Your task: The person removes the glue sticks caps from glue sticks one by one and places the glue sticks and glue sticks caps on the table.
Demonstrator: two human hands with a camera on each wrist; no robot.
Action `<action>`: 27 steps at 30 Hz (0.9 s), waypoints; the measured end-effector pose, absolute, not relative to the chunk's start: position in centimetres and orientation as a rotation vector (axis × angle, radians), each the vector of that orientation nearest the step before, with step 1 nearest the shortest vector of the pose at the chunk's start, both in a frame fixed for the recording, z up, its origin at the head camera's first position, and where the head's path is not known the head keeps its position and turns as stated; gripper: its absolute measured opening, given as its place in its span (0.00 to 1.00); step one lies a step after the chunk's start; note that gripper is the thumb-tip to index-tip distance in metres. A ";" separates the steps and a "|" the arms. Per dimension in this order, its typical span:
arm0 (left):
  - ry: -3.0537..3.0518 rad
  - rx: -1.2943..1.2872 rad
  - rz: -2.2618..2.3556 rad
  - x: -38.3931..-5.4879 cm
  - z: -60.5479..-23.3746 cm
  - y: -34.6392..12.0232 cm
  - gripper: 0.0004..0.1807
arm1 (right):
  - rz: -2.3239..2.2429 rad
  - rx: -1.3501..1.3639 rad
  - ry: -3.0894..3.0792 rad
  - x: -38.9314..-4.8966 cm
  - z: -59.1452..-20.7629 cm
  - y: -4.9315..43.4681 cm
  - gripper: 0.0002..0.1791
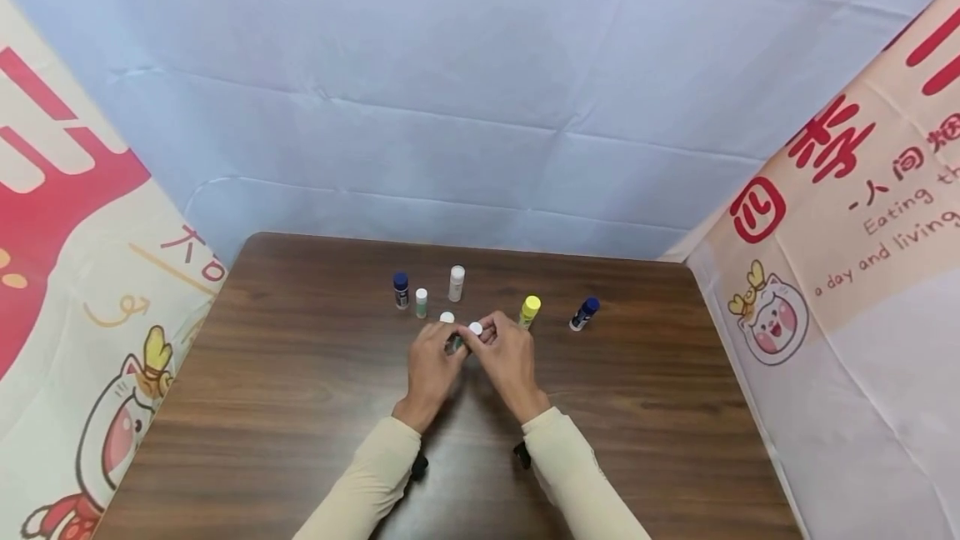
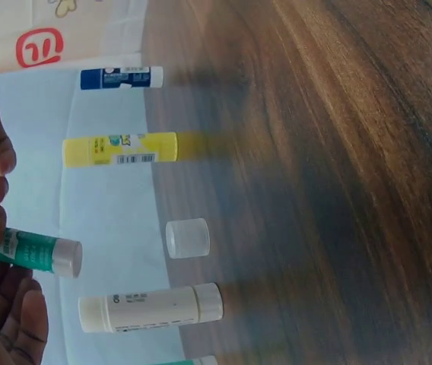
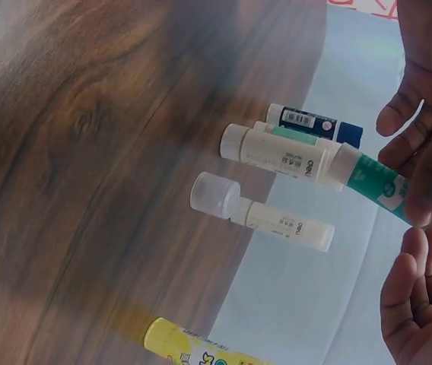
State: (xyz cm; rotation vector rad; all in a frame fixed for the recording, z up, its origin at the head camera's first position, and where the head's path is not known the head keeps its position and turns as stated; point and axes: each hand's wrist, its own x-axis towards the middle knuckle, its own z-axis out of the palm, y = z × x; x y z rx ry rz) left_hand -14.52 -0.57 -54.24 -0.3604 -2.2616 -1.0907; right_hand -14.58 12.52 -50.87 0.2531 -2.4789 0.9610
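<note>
Both hands meet over the table around a green glue stick (image 2: 30, 251) with a whitish base, held tilted. My left hand (image 1: 432, 361) grips its green body, thumb on one side and fingers on the other. At its upper end, a white top (image 1: 476, 328) shows between the thumb and fingers of my right hand (image 1: 512, 354). Below the hands a loose translucent cap (image 3: 215, 195) stands on the table. Just beside it is an upright white glue stick (image 2: 151, 308), mostly hidden behind the left hand in the head view.
Farther back stand another white glue stick (image 1: 456, 283), a smaller green one (image 1: 422, 303) and a blue one (image 1: 401, 291). To the right are a yellow glue stick (image 1: 529, 311) and a second blue one (image 1: 584, 314). Cloth hangs behind the brown table (image 1: 300, 407).
</note>
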 end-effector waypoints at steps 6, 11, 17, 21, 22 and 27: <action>-2.280 -0.372 -1.100 -14.5 -54.4 -0.7 0.10 | 0.913 0.337 -2.503 -14.6 -50.8 12.5 0.15; -2.306 -0.364 -1.135 -14.3 -54.7 -1.0 0.10 | 0.891 0.436 -2.550 -14.5 -51.0 12.5 0.11; -2.328 -0.366 -1.150 -14.2 -55.2 -1.3 0.10 | 0.877 0.528 -2.619 -14.3 -51.1 12.6 0.11; -2.334 -0.387 -1.120 -14.1 -55.9 -1.4 0.11 | 0.884 0.586 -2.608 -14.1 -51.3 12.5 0.10; -2.342 -0.392 -1.115 -14.0 -56.0 -1.5 0.11 | 0.894 0.596 -2.599 -14.0 -51.4 12.5 0.11; -2.395 -0.360 -1.148 -13.5 -56.6 -1.8 0.12 | 0.941 0.590 -2.564 -13.6 -51.7 12.8 0.13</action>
